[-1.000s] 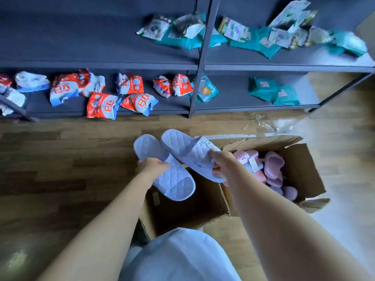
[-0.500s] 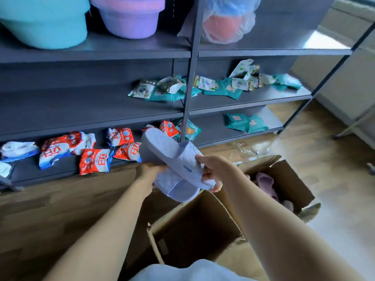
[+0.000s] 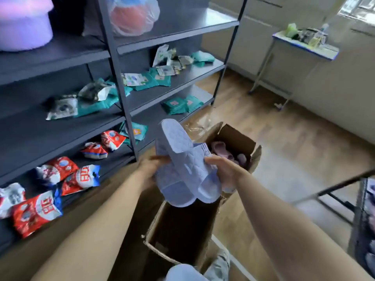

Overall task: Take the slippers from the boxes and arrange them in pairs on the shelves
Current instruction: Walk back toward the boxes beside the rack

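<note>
Both hands hold one pair of lavender slippers (image 3: pixel 182 165), overlapped one on the other, above the open near cardboard box (image 3: pixel 155 224). The left hand (image 3: pixel 151 169) grips the pair's left edge with curled fingers. The right hand (image 3: pixel 224 171) grips the right edge, thumb over the strap and fingers beneath.

The pair's long axis runs from the rounded ends nearest the person up and away to the far tip, which points toward the shelving unit (image 3: pixel 121 82). The shelves (image 3: pixel 40 136) lie ahead and to the left of the hands, so the left hand is the nearer one. The lowest shelf carries red packets (image 3: pixel 36 211).

Judgement: the pair is out of the box and not yet shelved. The next move is a carry forward and left.

More pink slippers (image 3: pixel 220 148) wait in the far cardboard box (image 3: pixel 235 134).
</note>
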